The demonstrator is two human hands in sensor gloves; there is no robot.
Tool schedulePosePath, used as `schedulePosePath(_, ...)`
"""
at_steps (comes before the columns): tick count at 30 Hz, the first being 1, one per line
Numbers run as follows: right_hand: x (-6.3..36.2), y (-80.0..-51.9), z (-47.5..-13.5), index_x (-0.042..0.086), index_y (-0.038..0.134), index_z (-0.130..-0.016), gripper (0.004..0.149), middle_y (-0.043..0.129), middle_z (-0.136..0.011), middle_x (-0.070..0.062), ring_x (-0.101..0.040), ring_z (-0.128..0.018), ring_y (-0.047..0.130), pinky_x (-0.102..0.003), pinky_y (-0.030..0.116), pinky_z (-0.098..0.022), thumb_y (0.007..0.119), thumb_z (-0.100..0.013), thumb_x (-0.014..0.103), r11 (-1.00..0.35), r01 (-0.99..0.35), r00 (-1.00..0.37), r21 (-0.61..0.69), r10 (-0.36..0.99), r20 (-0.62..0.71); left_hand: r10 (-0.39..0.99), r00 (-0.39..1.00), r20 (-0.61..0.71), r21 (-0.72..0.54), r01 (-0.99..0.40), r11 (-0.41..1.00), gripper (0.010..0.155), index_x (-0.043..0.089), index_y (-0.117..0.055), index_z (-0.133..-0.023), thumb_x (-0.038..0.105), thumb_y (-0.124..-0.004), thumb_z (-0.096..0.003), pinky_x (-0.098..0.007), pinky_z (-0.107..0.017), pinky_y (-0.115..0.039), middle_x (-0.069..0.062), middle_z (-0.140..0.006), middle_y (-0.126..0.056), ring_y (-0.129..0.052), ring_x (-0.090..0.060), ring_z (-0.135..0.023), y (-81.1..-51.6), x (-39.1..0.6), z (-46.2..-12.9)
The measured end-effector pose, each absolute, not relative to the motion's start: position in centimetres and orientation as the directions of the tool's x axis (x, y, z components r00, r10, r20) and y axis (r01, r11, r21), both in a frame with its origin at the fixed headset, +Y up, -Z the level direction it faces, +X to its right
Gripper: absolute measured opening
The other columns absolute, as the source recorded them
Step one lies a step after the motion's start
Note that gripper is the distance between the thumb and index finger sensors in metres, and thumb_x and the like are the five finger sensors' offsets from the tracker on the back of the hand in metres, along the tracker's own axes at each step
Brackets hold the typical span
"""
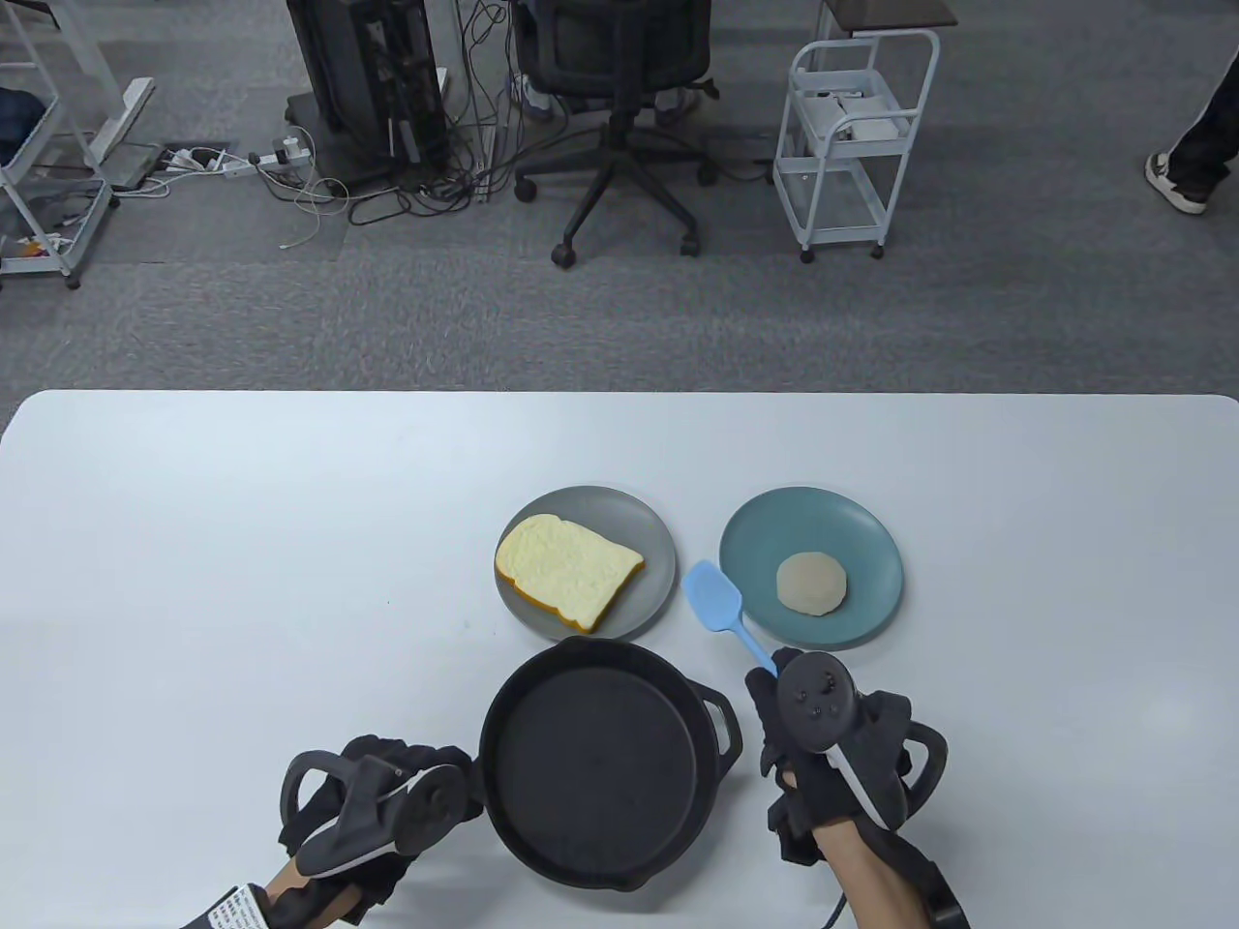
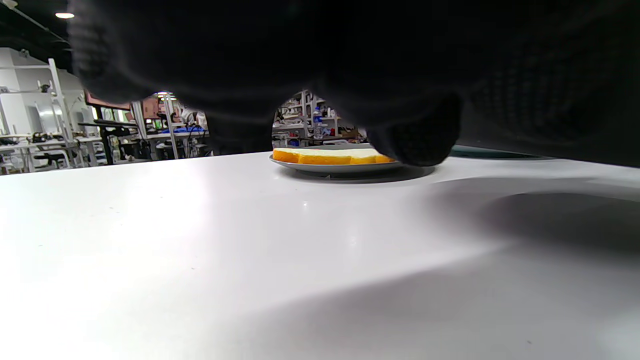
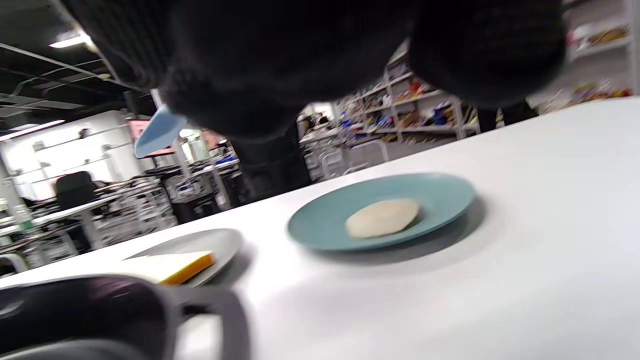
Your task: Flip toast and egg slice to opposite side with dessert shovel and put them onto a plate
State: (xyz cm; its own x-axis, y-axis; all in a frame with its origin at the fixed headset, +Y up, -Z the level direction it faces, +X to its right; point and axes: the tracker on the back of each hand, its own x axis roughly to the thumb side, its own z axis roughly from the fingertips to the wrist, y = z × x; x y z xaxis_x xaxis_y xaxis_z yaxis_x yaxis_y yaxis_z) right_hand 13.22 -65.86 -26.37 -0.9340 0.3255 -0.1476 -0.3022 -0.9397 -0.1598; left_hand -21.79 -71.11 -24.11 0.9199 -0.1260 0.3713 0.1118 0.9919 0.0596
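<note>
The two hands are closest, down at the bottom of the table view. The left hand [image 1: 377,813] sits at about 8 o'clock from the middle of the table [image 1: 242,542], right beside the left edge of the black pan [image 1: 600,764]. Its fingers point at the pan's rim, but the tracker covers them, so I cannot tell if they are gripping it or just lying there. The right hand [image 1: 832,755] is at about 4 o'clock, just past the pan's small handle. Its fingers are curled around the stick of the blue dessert shovel [image 1: 714,598]. The flat blue end points up and to the left, toward 11 o'clock, and sits over the gap between the two plates. The pan has nothing in it. Above the pan, at 12 o'clock from it, is the grey plate [image 1: 653,542] with the toast [image 1: 566,569] lying flat on it. To the right of that, at about 2 o'clock from the pan, is the teal plate [image 1: 871,556] with the round pale egg slice [image 1: 811,584] in its middle. The two plates are near each other but do not touch. Past the far edge of the table stand a black office chair [image 1: 619,58] and a small white cart [image 1: 852,126] on the grey floor.
</note>
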Motion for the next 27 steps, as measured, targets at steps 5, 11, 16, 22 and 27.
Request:
schedulePosePath(5, 11.3, -67.4, -25.8, 0.016, 0.095, -0.077, 0.053, 0.108, -0.039, 0.009, -0.006, -0.009, 0.098, -0.036, 0.089, -0.021, 0.084, -0.040, 0.053, -0.910, -0.409, -0.913, -0.069, 0.408, 0.024, -0.121, 0.921, 0.371, 0.037, 0.115, 0.993, 0.049, 0.030, -0.099, -0.061, 0.064, -0.083, -0.0285, -0.041, -0.037, -0.088, 0.015, -0.020, -0.099, -0.099, -0.015, -0.010, -71.1, -21.8, -24.1)
schedulePosePath(11, 11.2, -68.2, -24.7, 0.016, 0.096, -0.076, 0.052, 0.108, -0.038, 0.009, -0.006, -0.009, 0.098, -0.036, 0.090, -0.021, 0.085, -0.040, 0.052, -0.866, -0.496, -0.866, -0.058, 0.490, 0.096, -0.108, 0.925, 0.364, 0.039, 0.101, 0.994, 0.049, 0.030, -0.098, -0.060, 0.064, -0.082, -0.0285, -0.042, -0.037, -0.088, 0.015, -0.021, -0.099, -0.100, -0.016, -0.011, -70.9, -22.1, -24.2)
schedulePosePath(16, 11.9, -68.7, -24.2, 0.016, 0.096, -0.076, 0.052, 0.108, -0.038, 0.009, -0.007, -0.009, 0.098, -0.037, 0.090, -0.022, 0.085, -0.040, 0.052, -0.844, -0.532, -0.846, -0.066, 0.524, 0.101, -0.113, 0.932, 0.345, 0.037, 0.107, 0.994, 0.049, 0.030, -0.098, -0.060, 0.064, -0.083, -0.0283, -0.042, -0.039, -0.088, 0.015, -0.021, -0.099, -0.100, -0.016, -0.012, -70.8, -22.6, -24.6)
schedulePosePath(22, 12.5, -69.0, -24.3, 0.016, 0.096, -0.076, 0.052, 0.108, -0.037, 0.009, -0.007, -0.010, 0.098, -0.037, 0.090, -0.023, 0.085, -0.040, 0.052, -0.832, -0.551, -0.834, -0.060, 0.547, 0.072, -0.107, 0.922, 0.371, 0.016, 0.109, 0.994, 0.049, 0.030, -0.098, -0.060, 0.064, -0.083, -0.0280, -0.042, -0.039, -0.088, 0.014, -0.021, -0.099, -0.101, -0.016, -0.012, -71.8, -22.7, -25.2)
schedulePosePath(27, 12.6, -69.3, -24.5, 0.016, 0.096, -0.076, 0.052, 0.108, -0.037, 0.009, -0.007, -0.010, 0.098, -0.037, 0.090, -0.023, 0.085, -0.040, 0.052, -0.832, -0.552, -0.833, -0.048, 0.549, 0.067, -0.095, 0.910, 0.403, 0.021, 0.095, 0.995, 0.049, 0.030, -0.098, -0.060, 0.064, -0.083, -0.0276, -0.042, -0.039, -0.088, 0.014, -0.021, -0.100, -0.101, -0.016, -0.013, -72.5, -22.6, -25.5)
